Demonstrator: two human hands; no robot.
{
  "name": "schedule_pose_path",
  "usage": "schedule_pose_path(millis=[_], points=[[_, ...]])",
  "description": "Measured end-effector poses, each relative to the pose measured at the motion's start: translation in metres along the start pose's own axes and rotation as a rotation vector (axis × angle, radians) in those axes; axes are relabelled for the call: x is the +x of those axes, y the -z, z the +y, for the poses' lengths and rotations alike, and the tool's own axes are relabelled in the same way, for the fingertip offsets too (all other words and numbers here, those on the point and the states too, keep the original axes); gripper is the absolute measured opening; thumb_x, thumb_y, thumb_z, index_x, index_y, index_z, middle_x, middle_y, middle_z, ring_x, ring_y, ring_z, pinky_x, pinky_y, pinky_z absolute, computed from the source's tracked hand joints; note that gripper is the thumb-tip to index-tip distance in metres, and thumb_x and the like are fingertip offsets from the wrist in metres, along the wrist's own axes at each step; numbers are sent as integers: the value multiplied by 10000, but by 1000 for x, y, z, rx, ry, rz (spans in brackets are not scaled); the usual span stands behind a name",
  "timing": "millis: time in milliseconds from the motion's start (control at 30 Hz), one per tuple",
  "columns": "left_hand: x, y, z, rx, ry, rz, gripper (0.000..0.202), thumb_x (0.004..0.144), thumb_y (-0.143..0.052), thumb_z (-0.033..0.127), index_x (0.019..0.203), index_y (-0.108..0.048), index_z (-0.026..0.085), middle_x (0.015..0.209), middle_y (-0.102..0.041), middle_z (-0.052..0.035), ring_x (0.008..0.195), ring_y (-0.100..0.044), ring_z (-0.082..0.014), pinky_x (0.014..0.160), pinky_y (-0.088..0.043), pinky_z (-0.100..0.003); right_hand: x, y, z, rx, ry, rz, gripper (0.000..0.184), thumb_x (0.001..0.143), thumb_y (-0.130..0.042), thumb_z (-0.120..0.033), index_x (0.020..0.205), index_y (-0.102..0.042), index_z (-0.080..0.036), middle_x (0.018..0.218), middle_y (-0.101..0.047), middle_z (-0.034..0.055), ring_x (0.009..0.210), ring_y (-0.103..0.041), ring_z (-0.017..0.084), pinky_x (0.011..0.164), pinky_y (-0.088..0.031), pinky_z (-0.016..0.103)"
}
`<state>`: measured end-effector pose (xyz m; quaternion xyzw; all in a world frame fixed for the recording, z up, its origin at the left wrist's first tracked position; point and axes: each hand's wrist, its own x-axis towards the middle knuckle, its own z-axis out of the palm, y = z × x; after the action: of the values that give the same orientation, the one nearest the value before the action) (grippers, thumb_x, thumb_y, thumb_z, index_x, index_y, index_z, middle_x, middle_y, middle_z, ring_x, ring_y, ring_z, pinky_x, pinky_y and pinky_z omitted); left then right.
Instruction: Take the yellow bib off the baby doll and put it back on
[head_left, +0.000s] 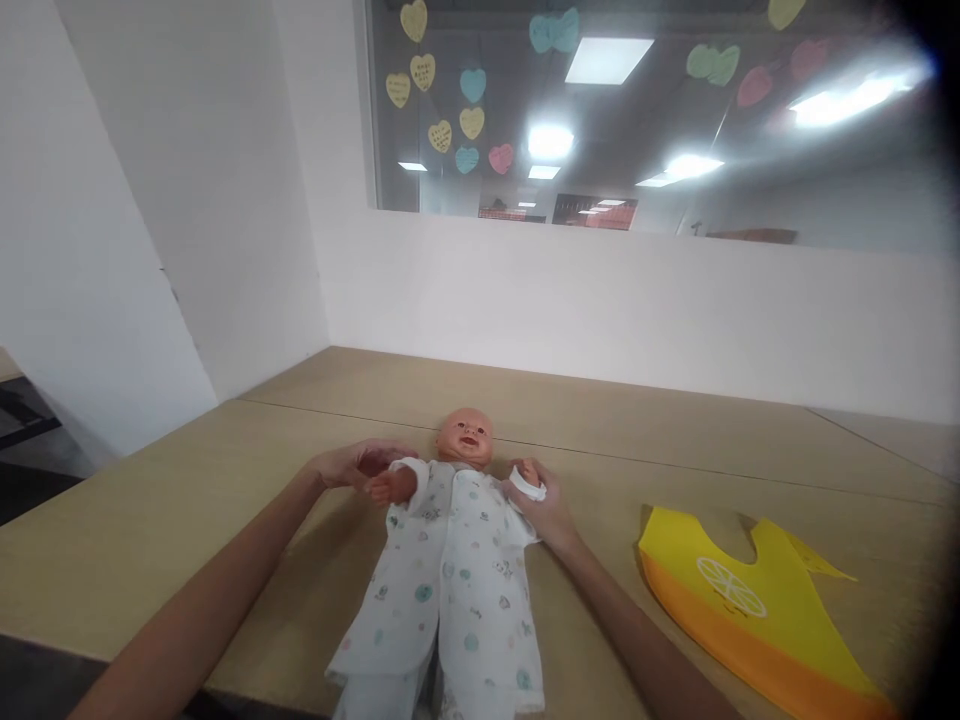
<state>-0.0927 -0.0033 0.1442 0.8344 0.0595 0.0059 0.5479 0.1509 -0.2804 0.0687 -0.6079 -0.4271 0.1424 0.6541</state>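
A baby doll (469, 436) lies on its back on the table, its head toward the wall. It wears a white jacket (480, 590) with small coloured prints, parted down the lower front, over white trousers (382, 695). On the left, my left hand (352, 465) curls round behind the doll's arm at the sleeve; its fingertips are partly hidden. My right hand (551, 505) is closed around the doll's other forearm near the white cuff, and the small doll hand pokes out above my fingers.
To the right, a yellow and orange bib (742, 590) with a white citrus-slice print lies flat on the wooden table (600, 440). A white wall (600, 310) stands behind the table, with a window (637, 120) bearing heart-shaped notes. The table's front edge runs at lower left.
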Motion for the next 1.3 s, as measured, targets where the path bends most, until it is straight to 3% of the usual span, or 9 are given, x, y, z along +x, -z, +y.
schedule_pose_path(millis=[133,233,500,667,800,933,1067,1200,1300], points=[[15,-23,12,68,-61,-81,694,572,-905,482,1154,-688,174,944,-614,-40,782,-528,-136,671,-407,-229,-5,-9,-3,-124,82,21,351,845,-745,-459,919,-596,-150,805,-570,2,749,-524,131,696,-435,211],[23,-40,20,202,-139,35,500,643,-863,373,1070,-703,167,854,-533,6,722,-456,-97,637,-361,-206,-7,-11,1,-183,122,-42,321,876,-715,-438,875,-562,-156,767,-544,-13,705,-487,118,653,-402,206],[29,-67,20,515,-456,213,423,776,-763,395,1129,-669,180,1153,-625,-116,1084,-569,-250,961,-454,-335,-11,-14,1,-242,174,-66,280,902,-668,-400,826,-537,-165,735,-533,-17,675,-476,116,638,-384,211],[31,-87,20,465,-376,303,404,891,-618,447,1180,-613,166,1120,-662,-103,1013,-602,-239,916,-470,-328,-10,-15,-2,-312,193,-56,225,893,-645,-357,810,-555,-169,715,-562,-17,641,-499,115,632,-386,216],[33,-91,19,355,-328,497,403,909,-589,494,1111,-615,147,995,-684,-77,892,-608,-208,814,-473,-301,-10,-16,-1,-329,197,-38,200,874,-645,-329,798,-547,-172,690,-558,-22,615,-500,114,611,-386,214],[34,-91,21,96,-306,612,430,941,-526,555,1085,-614,160,1004,-684,-71,888,-606,-191,764,-476,-272,-11,-16,0,-280,185,68,311,860,-686,-357,1103,-592,-186,933,-651,11,803,-606,150,748,-475,229],[35,-91,23,-75,-234,577,480,916,-522,620,988,-645,161,934,-687,-72,836,-601,-191,717,-482,-268,-9,-14,6,-158,64,126,647,781,-788,-450,1291,-491,-185,1058,-650,47,890,-626,172,798,-518,257],[37,-89,17,-47,-205,464,526,895,-531,642,915,-679,138,926,-688,-96,837,-602,-219,709,-483,-291,-6,-11,12,-11,-104,-24,608,726,-811,-495,1166,-577,-146,1000,-677,68,857,-640,187,757,-536,272],[40,-86,11,72,-192,443,460,907,-550,580,867,-661,135,862,-658,-72,794,-571,-193,684,-457,-272,-6,-12,12,-28,-163,-22,503,722,-785,-493,1042,-654,-128,949,-696,78,851,-651,203,748,-541,285]])
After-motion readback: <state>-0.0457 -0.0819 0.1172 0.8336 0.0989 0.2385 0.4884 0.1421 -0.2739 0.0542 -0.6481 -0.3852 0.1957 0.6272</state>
